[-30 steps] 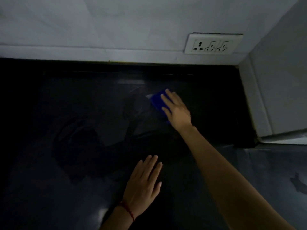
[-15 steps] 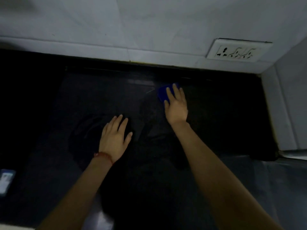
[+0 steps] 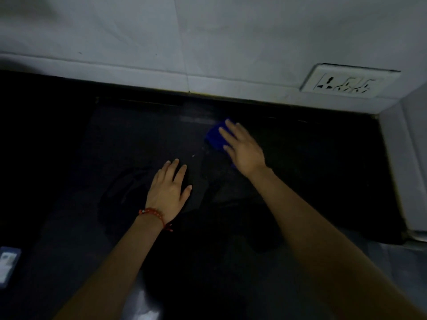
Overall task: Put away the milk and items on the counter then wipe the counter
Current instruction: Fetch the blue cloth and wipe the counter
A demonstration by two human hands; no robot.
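Blue, one cloth (image 3: 216, 136) lies on the dark counter (image 3: 323, 169) near the far wall, pressed flat under the right hand (image 3: 245, 148) with straight fingers. The left hand (image 3: 168, 190) rests open nearby, little changed from half a second ago. One socket (image 3: 346, 83); one pale object (image 3: 8, 264), possibly a packet, far left.
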